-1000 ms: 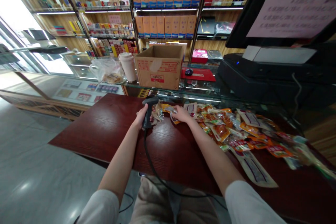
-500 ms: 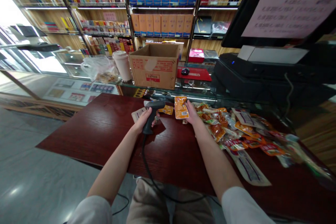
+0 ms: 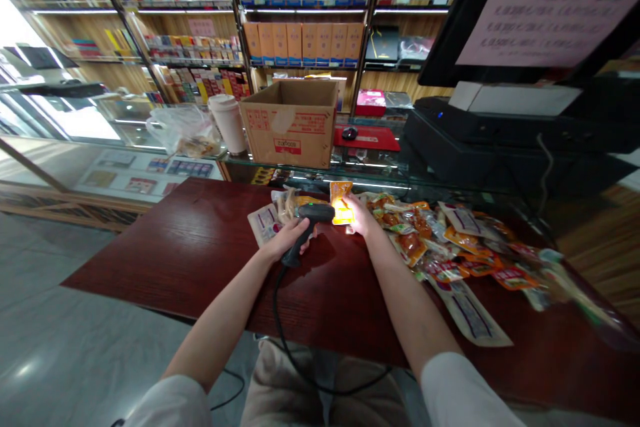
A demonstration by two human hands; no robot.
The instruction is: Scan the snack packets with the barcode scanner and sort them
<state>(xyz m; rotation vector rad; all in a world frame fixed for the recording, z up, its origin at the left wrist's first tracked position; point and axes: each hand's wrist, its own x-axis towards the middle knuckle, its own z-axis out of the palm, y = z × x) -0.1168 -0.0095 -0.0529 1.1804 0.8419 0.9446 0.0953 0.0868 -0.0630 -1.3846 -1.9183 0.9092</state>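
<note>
My left hand (image 3: 291, 238) is wrapped round the grip of a black corded barcode scanner (image 3: 314, 213), whose head points right. A bright light from it falls on an orange snack packet (image 3: 341, 195), held upright by its right side in my right hand (image 3: 358, 215). Scanner and packet are very close; I cannot tell if they touch. Behind my left hand lie a pale packet (image 3: 263, 221) and a clear packet of light-coloured food (image 3: 287, 205). To the right of my right hand spreads a heap of sealed snack packets (image 3: 413, 240).
A dark red table (image 3: 200, 247) holds the packets. Beyond it, a glass counter carries a cardboard box (image 3: 290, 127), a white cup (image 3: 228, 123), a plastic bag (image 3: 183, 133) and a mouse (image 3: 349, 134). The monitor (image 3: 525, 20) stands at right. The scanner's cable (image 3: 280, 327) hangs toward my lap.
My left hand has brought the scanner right, up to the orange packet. Its light now shines on the packet. The clear packet behind is more exposed; my right hand has barely moved.
</note>
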